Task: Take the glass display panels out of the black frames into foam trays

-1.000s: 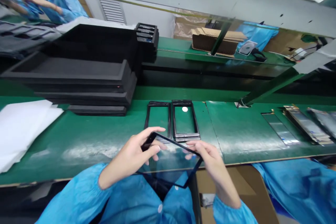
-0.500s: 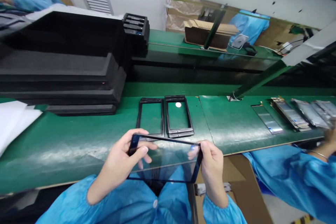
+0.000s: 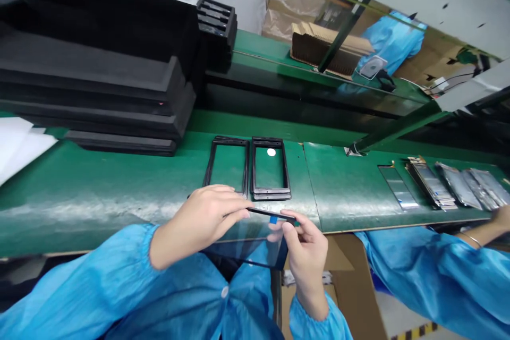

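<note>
Both my hands hold a thin black-edged glass panel just in front of the green belt's near edge. My left hand lies over its left end with fingers closed along the top edge. My right hand grips the right end, thumb and forefinger pinching near a small blue tab on the panel's top edge. Just beyond, two black rectangular frames lie side by side on the belt; the right one is a short stack and shows a white dot inside.
Black foam trays are stacked at the back left, with white sheets at the far left. Glass strips and stacked panels lie on the belt to the right, near a co-worker's blue sleeve. A cardboard box stands below.
My left hand slid from the panel's left end over its top. My right hand moved to pinch at the blue tab. The panel dropped lower and flatter.
</note>
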`<state>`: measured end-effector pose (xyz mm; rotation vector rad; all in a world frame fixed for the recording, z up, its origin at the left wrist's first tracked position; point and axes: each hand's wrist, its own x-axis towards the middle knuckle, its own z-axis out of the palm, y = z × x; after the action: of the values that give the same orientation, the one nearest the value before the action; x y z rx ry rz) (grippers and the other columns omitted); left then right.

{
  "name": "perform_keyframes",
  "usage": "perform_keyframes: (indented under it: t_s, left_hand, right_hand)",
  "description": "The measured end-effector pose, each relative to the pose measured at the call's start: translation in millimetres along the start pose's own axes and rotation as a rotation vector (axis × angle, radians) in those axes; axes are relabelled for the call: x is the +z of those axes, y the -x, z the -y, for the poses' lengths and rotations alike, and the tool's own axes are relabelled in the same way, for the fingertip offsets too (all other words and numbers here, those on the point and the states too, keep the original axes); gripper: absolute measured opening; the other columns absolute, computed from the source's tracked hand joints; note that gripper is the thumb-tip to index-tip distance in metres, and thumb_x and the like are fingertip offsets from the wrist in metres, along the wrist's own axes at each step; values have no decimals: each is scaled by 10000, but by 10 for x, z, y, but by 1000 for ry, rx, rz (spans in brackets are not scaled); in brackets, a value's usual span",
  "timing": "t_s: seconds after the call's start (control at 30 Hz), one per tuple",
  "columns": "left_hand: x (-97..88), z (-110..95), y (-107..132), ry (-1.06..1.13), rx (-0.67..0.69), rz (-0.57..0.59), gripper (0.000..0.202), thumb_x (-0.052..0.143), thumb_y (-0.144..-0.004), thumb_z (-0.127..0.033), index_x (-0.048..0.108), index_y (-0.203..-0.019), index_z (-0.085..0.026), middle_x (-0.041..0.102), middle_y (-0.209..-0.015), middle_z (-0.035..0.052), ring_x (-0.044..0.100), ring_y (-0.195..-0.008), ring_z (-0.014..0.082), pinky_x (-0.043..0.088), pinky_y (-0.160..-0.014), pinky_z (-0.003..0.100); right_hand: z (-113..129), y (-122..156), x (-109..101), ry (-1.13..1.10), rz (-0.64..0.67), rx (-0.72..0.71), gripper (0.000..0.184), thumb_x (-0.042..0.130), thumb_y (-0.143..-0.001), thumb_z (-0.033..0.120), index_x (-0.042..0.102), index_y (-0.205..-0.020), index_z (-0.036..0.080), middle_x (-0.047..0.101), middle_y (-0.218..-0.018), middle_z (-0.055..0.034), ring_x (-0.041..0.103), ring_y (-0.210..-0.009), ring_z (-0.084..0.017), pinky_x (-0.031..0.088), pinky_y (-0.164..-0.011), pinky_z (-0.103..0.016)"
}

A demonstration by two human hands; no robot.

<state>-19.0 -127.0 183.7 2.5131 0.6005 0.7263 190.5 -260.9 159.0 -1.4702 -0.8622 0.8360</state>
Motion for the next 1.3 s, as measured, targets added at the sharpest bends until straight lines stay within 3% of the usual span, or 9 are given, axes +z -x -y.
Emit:
perform_keyframes:
  t_s: [0.17,0.27,0.37,0.5,0.63,0.9,1.1,1.2,1.3]
  left_hand:
    - [37,-31,71,7,-62,-52,296,544,-1084,-288,826,-1127,-212,866,-1045,57,813,-944,261,611,-824,344]
    - [40,-99,60,133,-200,110,337,534,-1084,-326,774,-1319,-301,836,-1224,37,793,-1099,295,597,-917,365]
    - [46,-153,31,428,-381,196,385,494,-1098,-359,721,-1408,-334,849,-1139,29,816,-929,261,609,-835,344]
    - [77,-176,78,881,-721,76,426,536,-1078,-445,716,-1387,-215,838,-1146,123,818,-852,245,622,-680,294]
    - [137,-197,158,1110,-850,-21,458,634,-1030,-497,700,-1343,-170,822,-1192,187,824,-905,273,644,-688,307]
    - [236,-198,211,1133,-877,-18,498,649,-1016,-528,689,-1351,-161,811,-1220,210,827,-913,305,663,-695,343]
    - [124,-163,154,674,-638,7,667,743,-957,-372,539,-1591,-339,712,-1468,86,690,-1318,315,531,-1136,429]
    - [91,-186,86,559,-523,184,666,781,-889,-289,613,-1524,-396,802,-1306,38,786,-1095,305,610,-990,391]
    - [82,-189,79,691,-627,161,466,693,-959,-325,677,-1424,-311,851,-1094,75,810,-804,263,644,-717,326]
  right_hand:
    - [34,-75,25,-16,34,30,260,745,-968,449,797,-1061,211,847,-749,-59,811,-570,-232,670,-584,-294]
    - [80,-164,74,-34,181,55,315,776,-938,475,816,-1109,213,844,-754,-50,816,-607,-233,675,-635,-314]
    - [90,-247,97,-104,350,90,455,786,-916,552,812,-1241,234,859,-833,-56,842,-767,-267,683,-792,-387]
    - [-5,-339,46,-234,220,162,483,720,-939,643,846,-1147,225,867,-1015,-112,848,-827,-280,682,-787,-388]
    - [-85,-392,27,-215,135,146,509,715,-926,669,853,-941,179,824,-684,-90,822,-664,-280,674,-736,-386]
    - [108,-380,29,-146,103,69,487,698,-942,617,762,-690,205,812,-652,-75,767,-517,-245,631,-550,-335]
    - [119,-324,129,14,252,9,305,682,-976,423,812,-781,229,834,-707,-34,793,-614,-218,628,-639,-305]
    - [131,-330,224,30,300,-21,129,776,-886,333,840,-798,265,840,-744,-2,792,-672,-211,624,-672,-297]
    - [97,-383,87,30,71,-134,209,682,-975,377,860,-964,268,861,-1004,-49,804,-971,-247,634,-892,-367]
